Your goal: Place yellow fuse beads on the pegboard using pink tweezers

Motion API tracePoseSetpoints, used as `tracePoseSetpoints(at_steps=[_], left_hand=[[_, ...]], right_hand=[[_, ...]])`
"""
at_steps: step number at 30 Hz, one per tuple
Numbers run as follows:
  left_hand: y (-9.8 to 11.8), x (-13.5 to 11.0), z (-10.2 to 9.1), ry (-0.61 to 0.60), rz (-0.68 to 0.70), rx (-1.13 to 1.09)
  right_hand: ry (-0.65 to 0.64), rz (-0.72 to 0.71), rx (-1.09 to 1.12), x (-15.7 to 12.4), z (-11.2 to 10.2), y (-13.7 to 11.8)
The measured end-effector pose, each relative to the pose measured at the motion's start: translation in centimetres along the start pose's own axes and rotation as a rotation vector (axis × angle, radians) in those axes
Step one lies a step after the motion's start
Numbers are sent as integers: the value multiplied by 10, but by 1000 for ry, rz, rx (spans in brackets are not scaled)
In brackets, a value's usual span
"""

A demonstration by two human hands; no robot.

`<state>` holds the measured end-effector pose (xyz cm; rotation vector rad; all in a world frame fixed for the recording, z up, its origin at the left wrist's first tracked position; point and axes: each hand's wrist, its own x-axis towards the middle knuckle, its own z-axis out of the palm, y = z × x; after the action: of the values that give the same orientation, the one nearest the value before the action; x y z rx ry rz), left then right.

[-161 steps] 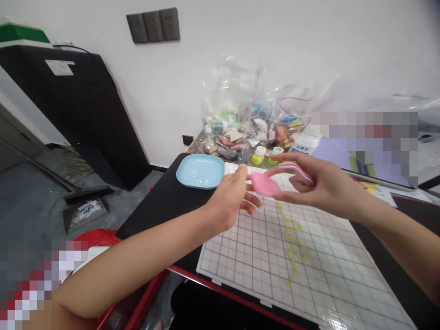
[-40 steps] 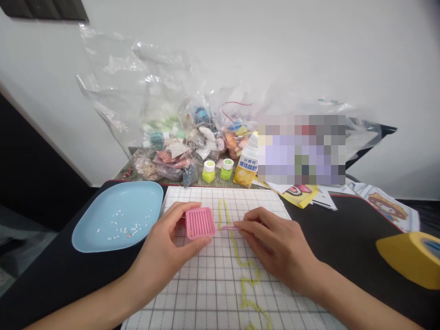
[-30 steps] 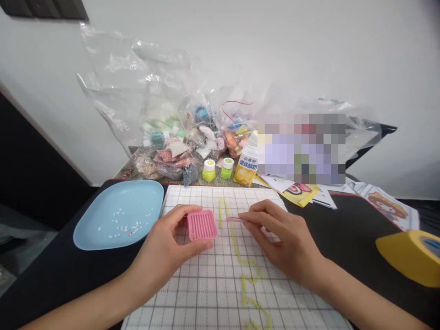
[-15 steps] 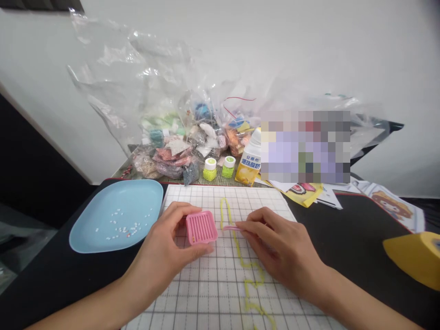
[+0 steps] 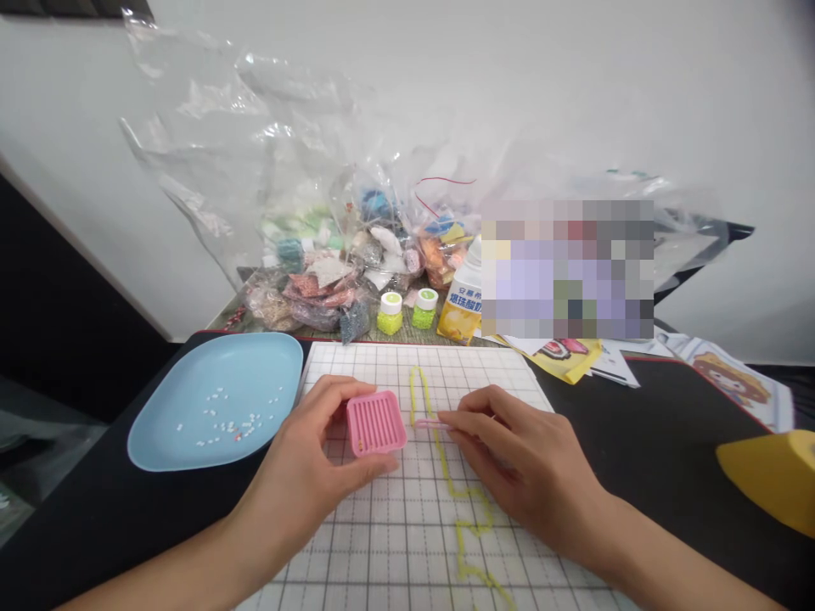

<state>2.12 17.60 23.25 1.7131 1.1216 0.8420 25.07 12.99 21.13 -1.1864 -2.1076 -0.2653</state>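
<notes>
Left hand (image 5: 299,458): fingers grasping a square pink tray (image 5: 377,423), thumb along its near edge, the other fingers behind its left side. The ridged face is turned up and tilted slightly toward the wearer. A few small yellowish pieces (image 5: 361,445) rest in the grooves at the corner nearest the thumb; their exact nature is too small to tell.

Right hand (image 5: 522,450): fingertips pinching a slim pink implement (image 5: 428,423). Its free end points from those fingers toward the tray, just beside it and apart from it. Whether that end is split cannot be made out with certainty.

Beneath both sets of fingers lies a white gridded board (image 5: 356,535). A yellow-green strand (image 5: 459,552) runs over it between the two hands, passing under the implement; contact there cannot be confirmed. Left of the left fingers, a blue plate (image 5: 191,382) on the dark surface (image 5: 637,450) carries scattered white bits (image 5: 230,424).

Assessment, as a judgement: the left fingers should hold the tray steady and nearly level, since loose pieces could roll out. The right fingers do best with a light, even pinch, the wrist supported and the implement's end clear of the strand, which looks easily disturbed.
</notes>
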Motion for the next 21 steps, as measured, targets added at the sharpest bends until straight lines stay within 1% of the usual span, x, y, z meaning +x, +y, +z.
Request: tracePoseSetpoints(at_steps=[4,12,16,19,21], left_hand=[[1,-1,0,-15,1,-10],[1,0,2,-7,-2,-23],[1,-1,0,-7,2,-29],[-1,-4,-1,0,44,-28],[-3,-6,0,3,120,25]], right_hand=[[-11,19,7,0,0,-1],[-27,42,16,0,-1,-1],[18,37,21,1,-2,-2],[62,46,80,1,-4,-7],[50,36,138,1,-5,-11]])
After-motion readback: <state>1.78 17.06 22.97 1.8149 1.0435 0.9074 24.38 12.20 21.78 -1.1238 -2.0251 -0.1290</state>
